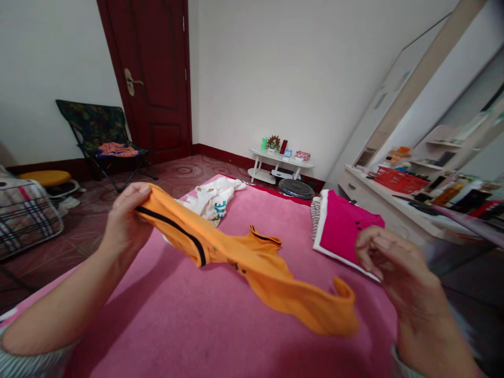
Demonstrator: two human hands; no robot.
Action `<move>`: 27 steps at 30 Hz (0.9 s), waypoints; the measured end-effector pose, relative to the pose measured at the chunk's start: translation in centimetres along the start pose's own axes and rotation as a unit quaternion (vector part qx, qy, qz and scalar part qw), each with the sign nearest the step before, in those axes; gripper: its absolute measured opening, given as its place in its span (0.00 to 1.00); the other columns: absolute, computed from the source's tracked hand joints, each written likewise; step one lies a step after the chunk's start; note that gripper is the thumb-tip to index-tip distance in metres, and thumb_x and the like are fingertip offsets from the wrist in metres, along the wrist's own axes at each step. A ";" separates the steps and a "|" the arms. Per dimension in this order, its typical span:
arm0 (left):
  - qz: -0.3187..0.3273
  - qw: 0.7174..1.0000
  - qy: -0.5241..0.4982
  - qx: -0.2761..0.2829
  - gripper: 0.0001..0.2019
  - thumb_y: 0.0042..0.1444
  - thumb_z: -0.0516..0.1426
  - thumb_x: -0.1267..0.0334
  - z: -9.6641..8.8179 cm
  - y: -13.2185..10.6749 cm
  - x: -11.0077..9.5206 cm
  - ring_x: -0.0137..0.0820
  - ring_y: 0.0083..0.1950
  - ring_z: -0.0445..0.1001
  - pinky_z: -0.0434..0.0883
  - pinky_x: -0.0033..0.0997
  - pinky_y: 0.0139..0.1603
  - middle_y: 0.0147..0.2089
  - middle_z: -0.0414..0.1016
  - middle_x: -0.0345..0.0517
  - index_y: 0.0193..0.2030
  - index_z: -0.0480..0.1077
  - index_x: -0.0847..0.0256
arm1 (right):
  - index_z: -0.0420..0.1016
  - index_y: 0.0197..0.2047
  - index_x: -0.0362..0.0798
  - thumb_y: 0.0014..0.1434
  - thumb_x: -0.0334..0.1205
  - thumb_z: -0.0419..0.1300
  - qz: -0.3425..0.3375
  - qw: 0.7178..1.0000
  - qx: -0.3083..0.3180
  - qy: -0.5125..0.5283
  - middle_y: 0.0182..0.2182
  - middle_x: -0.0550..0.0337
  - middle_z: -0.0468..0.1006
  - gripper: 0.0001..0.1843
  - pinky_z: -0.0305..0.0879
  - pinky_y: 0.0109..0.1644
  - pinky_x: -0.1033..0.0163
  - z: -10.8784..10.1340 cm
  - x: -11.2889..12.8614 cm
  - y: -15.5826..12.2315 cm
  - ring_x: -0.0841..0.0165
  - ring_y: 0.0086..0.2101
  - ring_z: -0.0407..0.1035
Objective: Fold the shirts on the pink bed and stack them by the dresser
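Observation:
An orange garment with black trim (pixel 252 257) is stretched across the pink bed cover (pixel 157 331). My left hand (pixel 128 212) grips its black-trimmed end and lifts it above the cover. The garment's other end, on the right, hangs loose and curls up, blurred by motion. My right hand (pixel 394 262) is raised beside that loose end, apart from it, with its fingers loosely bent and nothing visible in them. Behind the right hand lies a folded stack with a magenta garment (pixel 342 223) on top. A white garment with teal letters (pixel 214 197) lies crumpled farther back.
A white dressing table (pixel 394 197) bearing a red basket (pixel 397 181) and bottles runs along the right. Beyond the bed stands a low white shelf (pixel 271 155). At the left are a camouflage folding chair (pixel 94 123) with cloth on it and a yellow stool (pixel 45 177).

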State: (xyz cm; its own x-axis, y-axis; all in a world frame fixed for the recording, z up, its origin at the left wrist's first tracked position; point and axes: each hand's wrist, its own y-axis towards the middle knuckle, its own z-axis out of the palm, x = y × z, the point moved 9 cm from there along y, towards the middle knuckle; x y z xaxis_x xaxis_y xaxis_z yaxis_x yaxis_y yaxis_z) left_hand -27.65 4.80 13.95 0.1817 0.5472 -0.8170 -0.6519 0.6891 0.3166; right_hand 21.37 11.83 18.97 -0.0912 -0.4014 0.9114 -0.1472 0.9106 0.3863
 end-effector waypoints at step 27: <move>-0.246 0.637 0.353 0.640 0.18 0.43 0.59 0.65 12.5 -16.3 9.4 0.37 0.41 0.76 0.73 0.31 0.41 0.42 0.80 0.40 0.44 0.76 0.57 | 0.72 0.32 0.46 0.40 0.51 0.67 0.170 0.982 -0.063 -0.053 0.22 0.63 0.74 0.20 0.61 0.22 0.67 0.6 -11.9 1.1 0.73 0.18 0.64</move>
State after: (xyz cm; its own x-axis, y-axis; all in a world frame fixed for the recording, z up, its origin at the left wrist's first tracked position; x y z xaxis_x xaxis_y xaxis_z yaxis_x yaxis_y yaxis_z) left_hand -6.07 4.66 7.13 -0.5393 0.0770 -0.8386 0.5712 0.7651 -0.2971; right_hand 21.71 17.52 8.44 -0.2167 -0.0733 0.9735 0.0329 0.9961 0.0823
